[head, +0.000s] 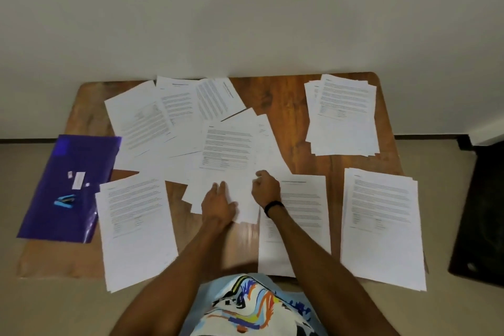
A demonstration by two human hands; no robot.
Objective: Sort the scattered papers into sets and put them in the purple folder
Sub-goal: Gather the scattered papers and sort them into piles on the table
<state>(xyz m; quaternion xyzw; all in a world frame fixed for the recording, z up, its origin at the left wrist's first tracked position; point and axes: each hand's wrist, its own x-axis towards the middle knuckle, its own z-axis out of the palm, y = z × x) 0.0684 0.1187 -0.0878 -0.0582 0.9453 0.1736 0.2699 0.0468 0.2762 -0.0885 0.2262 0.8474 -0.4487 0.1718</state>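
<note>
Scattered white printed papers (226,150) overlap across the middle and back left of the wooden table (275,101). My left hand (218,203) lies flat with straight fingers on the near sheets of that heap. My right hand (266,188), a black band on its wrist, has curled fingers pinching a sheet's edge just to the right. Sorted stacks lie at the near left (136,229), near middle-right (302,199), near right (381,226) and back right (343,114). The purple folder (68,188) lies shut at the table's left edge.
A small blue stapler (65,201) and a white label lie on the purple folder. A white wall runs close behind the table. A dark mat (482,213) lies on the floor to the right. Bare wood shows between the back-right stack and the heap.
</note>
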